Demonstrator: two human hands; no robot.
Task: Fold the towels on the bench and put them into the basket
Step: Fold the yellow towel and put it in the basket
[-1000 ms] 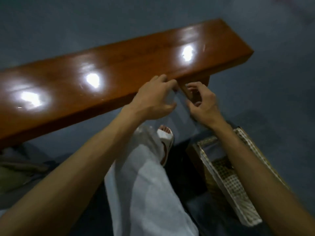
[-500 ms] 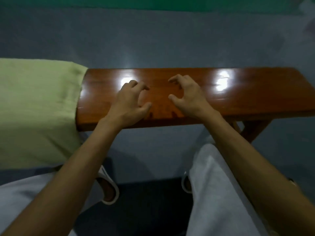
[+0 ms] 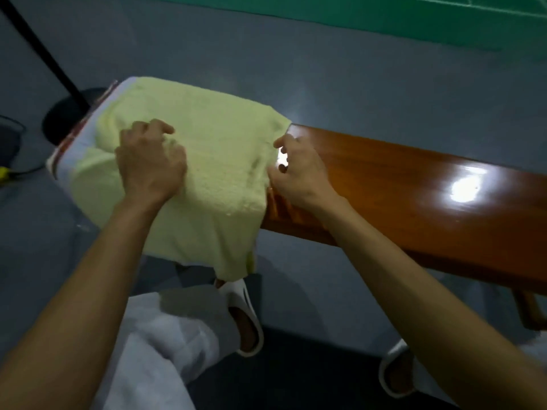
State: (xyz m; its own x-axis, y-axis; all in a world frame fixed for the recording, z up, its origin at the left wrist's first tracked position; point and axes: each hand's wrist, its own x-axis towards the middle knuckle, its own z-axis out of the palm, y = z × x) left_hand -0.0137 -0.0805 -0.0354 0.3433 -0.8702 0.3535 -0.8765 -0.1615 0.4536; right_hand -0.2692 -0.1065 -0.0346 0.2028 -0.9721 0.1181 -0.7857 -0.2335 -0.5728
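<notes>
A pale green towel (image 3: pixel 213 149) lies draped over the left end of the glossy wooden bench (image 3: pixel 414 190), hanging down its near side. Under it a white towel (image 3: pixel 88 137) with a red-patterned border shows at the left edge. My left hand (image 3: pixel 151 161) sits on the middle of the green towel, its fingers curled into the cloth. My right hand (image 3: pixel 296 167) is at the towel's right edge, fingers bent and pinching that edge over the bench top. The basket is out of view.
A black stand base with a slanted pole (image 3: pixel 68 110) sits on the grey floor behind the bench's left end. A green floor strip (image 3: pixel 384 19) runs along the top. My white-trousered legs and white slippers (image 3: pixel 245 318) are below the bench.
The view swung left from the basket and the bare bench end to the green towel. Both hands moved from above bare wood onto the towel and took hold of it.
</notes>
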